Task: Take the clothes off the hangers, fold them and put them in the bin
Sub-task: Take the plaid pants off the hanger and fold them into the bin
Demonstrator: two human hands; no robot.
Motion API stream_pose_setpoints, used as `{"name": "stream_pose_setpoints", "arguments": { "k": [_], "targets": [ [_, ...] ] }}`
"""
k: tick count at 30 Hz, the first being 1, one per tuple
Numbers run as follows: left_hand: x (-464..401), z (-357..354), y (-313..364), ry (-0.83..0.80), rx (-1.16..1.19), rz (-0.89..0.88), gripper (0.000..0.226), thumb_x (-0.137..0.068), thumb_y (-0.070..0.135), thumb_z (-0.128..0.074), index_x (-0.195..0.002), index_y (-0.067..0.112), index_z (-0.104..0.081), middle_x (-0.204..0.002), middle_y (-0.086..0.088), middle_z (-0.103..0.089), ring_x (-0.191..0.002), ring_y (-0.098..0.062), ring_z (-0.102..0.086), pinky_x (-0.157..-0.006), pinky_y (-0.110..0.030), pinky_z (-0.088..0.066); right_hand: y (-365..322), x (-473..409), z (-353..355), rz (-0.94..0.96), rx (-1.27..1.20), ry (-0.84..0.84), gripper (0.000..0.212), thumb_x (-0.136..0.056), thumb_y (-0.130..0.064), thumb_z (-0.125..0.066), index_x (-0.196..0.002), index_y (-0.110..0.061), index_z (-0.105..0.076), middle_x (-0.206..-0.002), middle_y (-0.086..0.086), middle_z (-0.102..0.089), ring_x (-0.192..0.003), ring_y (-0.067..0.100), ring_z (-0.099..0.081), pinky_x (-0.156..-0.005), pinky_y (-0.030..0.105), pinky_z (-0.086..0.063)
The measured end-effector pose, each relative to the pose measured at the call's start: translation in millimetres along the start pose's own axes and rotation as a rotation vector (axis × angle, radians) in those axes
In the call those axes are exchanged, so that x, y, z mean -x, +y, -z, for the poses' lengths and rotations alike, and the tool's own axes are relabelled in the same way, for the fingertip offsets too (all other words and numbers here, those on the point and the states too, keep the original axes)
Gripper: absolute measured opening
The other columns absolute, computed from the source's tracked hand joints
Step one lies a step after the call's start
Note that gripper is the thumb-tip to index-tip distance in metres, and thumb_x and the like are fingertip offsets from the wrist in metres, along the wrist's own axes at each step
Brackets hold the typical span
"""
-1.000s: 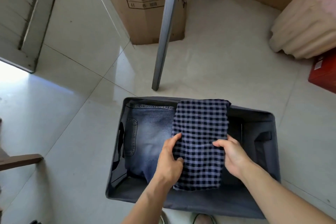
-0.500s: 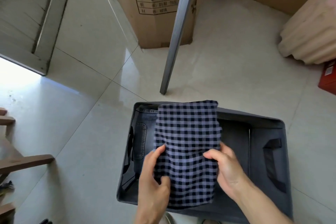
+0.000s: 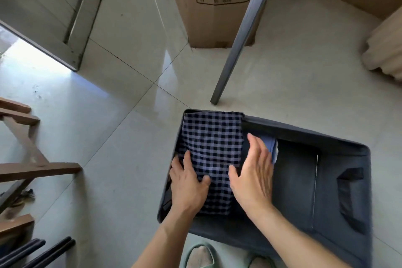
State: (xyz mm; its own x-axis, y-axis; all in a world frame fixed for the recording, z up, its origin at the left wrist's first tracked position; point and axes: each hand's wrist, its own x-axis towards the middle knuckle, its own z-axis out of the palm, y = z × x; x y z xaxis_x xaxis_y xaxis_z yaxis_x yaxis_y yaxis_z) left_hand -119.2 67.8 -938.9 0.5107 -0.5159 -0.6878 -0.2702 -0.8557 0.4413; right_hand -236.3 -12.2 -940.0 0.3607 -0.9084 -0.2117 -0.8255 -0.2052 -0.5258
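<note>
Checked shirt (image 3: 212, 146) fills bin (image 3: 326, 139) left; metal pole (image 3: 241, 37) beyond.

Home interior, storage or utility corner. Glossy pale tiled floor (image 3: 121, 128), open door (image 3: 54, 13) with daylight coming in, big printed cardboard box (image 3: 208, 6) and grey metal post (image 3: 241, 37) beyond the fingers (image 3: 254, 148), wooden rack (image 3: 26, 159) off left, slippers (image 3: 200, 257) below, grey fabric bin (image 3: 326, 141) holding folded clothes.

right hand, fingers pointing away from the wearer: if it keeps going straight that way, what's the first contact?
Likely the bin's far wall. The right hand is open beside the checked garment, fingers aimed there; the blue fabric by its fingertips might brush first, depth unclear.
</note>
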Motion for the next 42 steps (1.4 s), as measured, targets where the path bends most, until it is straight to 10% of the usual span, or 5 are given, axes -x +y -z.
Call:
{"name": "stream_pose_setpoints", "arguments": {
  "k": [4, 14, 24, 33, 42],
  "targets": [
    [-6, -8, -3, 0.041, -0.13, -0.075, 0.102, -0.091, 0.045, -0.062, -0.155, 0.017, 0.012, -0.162, -0.013, 0.013, -0.15, -0.03, -0.001, -0.12, -0.038, -0.012, -12, -19, -1, 0.53, 0.418, -0.3, 0.1, -0.084, -0.038, -0.068, -0.156, -0.028, -0.001, -0.165, 0.008, 0.004, -0.151, 0.027, 0.002, -0.12, 0.055, -0.01],
    [-38, 8, 14, -0.206, -0.233, 0.058, 0.105, -0.088, 0.042, -0.068, -0.155, 0.032, 0.012, -0.164, -0.007, 0.016, -0.152, -0.027, 0.005, -0.122, -0.045, -0.015, -17, -74, -8, 0.209, 0.521, -0.779, 0.098, -0.09, -0.05, -0.06, -0.152, -0.039, 0.016, -0.163, 0.003, 0.016, -0.151, 0.022, 0.01, -0.121, 0.052, 0.0],
    [6, 37, 51, -0.178, 0.001, 0.08, 0.087, -0.095, 0.034, -0.061, -0.158, 0.022, -0.002, -0.165, -0.004, 0.005, -0.152, -0.025, -0.001, -0.122, -0.04, -0.011, -29, -27, 66, 0.178, 0.397, -0.636, 0.086, -0.099, -0.03, -0.051, -0.154, -0.033, 0.014, -0.164, 0.002, 0.013, -0.151, 0.02, 0.01, -0.123, 0.044, -0.003],
    [81, 76, 105, -0.13, 0.188, 0.016, 0.076, -0.095, 0.032, -0.061, -0.157, 0.02, -0.018, -0.164, -0.003, -0.006, -0.15, -0.024, -0.016, -0.119, -0.039, -0.025, -61, -1, 148, 0.086, 0.215, -0.531, 0.075, -0.098, -0.02, -0.046, -0.155, -0.031, 0.002, -0.162, -0.002, -0.001, -0.141, 0.026, -0.029, -0.1, 0.04, -0.044],
    [182, 134, 170, -0.149, 0.395, -0.004, 0.065, -0.094, 0.032, -0.062, -0.151, 0.019, -0.033, -0.154, -0.004, -0.039, -0.137, -0.023, -0.043, -0.109, -0.038, -0.041, -106, 36, 269, -0.032, 0.027, -0.452, 0.058, -0.099, -0.025, -0.045, -0.152, -0.029, -0.021, -0.153, -0.003, -0.026, -0.121, 0.023, -0.052, -0.097, 0.037, -0.045]
  ]
}}
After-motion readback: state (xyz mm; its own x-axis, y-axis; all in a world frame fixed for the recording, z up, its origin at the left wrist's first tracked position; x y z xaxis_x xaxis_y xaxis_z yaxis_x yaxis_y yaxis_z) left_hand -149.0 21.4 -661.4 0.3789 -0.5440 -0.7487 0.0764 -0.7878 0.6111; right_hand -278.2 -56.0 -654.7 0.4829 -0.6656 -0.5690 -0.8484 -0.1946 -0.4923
